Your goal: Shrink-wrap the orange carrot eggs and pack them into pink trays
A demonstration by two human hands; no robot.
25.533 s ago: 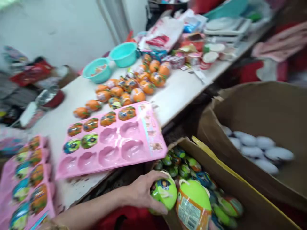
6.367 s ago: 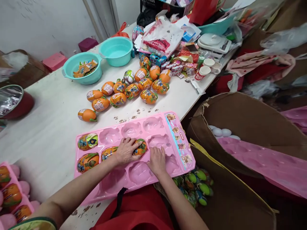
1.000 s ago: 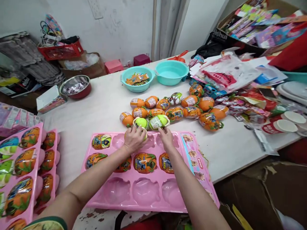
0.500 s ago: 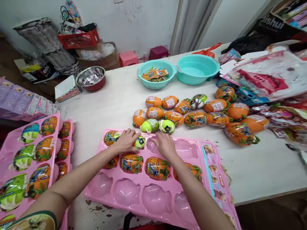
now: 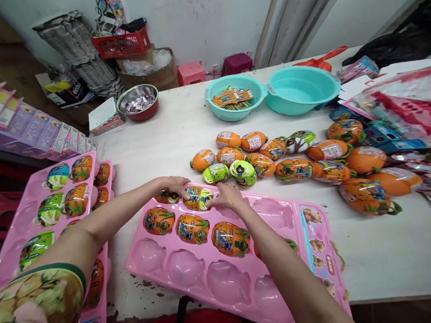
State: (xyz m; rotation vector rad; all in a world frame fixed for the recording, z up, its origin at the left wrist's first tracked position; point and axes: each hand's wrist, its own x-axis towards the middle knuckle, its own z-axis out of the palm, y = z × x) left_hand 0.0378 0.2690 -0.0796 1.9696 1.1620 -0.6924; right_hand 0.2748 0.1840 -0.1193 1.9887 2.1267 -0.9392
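A pink plastic tray [image 5: 183, 298] with moulded hollows lies on the table before me. In its far row sits a green-and-orange plastic egg [image 5: 197, 197], gripped at its two ends. My left hand [image 5: 175, 185] has its thumb on the egg's left end, with the fingers over the tray's far rim. My right hand [image 5: 229, 197] pinches the right end. Several orange eggs [image 5: 230, 238] fill the middle row, one partly under my right forearm. The near-row hollows hold nothing. Two green eggs, one lying left [image 5: 215, 173] and one right [image 5: 243, 173], rest just beyond the tray.
Several orange eggs [image 5: 294, 169] lie across the table behind the tray. Farther back stand a teal basin of sachets [image 5: 215, 112], another teal basin [image 5: 286, 105] and a red metal bowl [image 5: 150, 112]. Filled pink trays [image 5: 32, 190] lean at left. Plastic bags [image 5: 400, 96] crowd the right.
Two green eggs were brought over the tray and set down beyond it. My left hand has shifted from over the far-row egg to its left end; my right hand has come against its right end.
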